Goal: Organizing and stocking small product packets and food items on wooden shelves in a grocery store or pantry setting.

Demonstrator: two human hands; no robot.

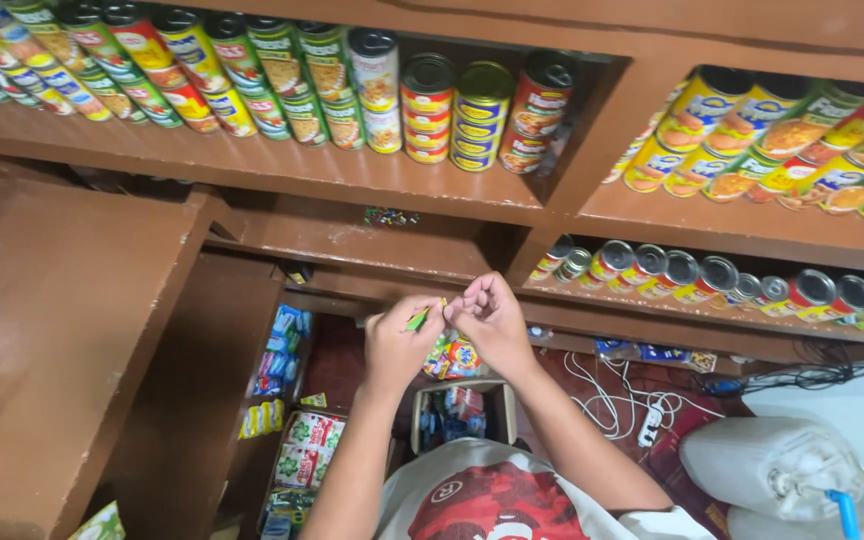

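A small green and yellow sachet (419, 319) sits pinched between the two hands, held up in mid-air in front of the brown wooden shelves (352, 180). The left hand (399, 345) grips it from below and to the left, fingers curled shut on its lower end; the right hand (492, 318) closes in from the right, thumb and fingertips clamped on the sachet's upper tip (how much of the packet is hidden inside the fists cannot be told). The two hands touch, knuckles almost together.

Just below the hands hangs a bunch of bright snack packets (452, 357), and nearer still a small open box (462, 412) holds more wrapped goods. To the left, lower down, stand stacked cartons and packs (302, 450). To the right a white cable (612, 400) lies tangled on the floor beside a large pale plastic jug (767, 465).

Farther off, the upper shelf carries rows of tins (372, 85) — stacked two and three high — and the right-hand shelves hold more cans (712, 275) lying on their sides.
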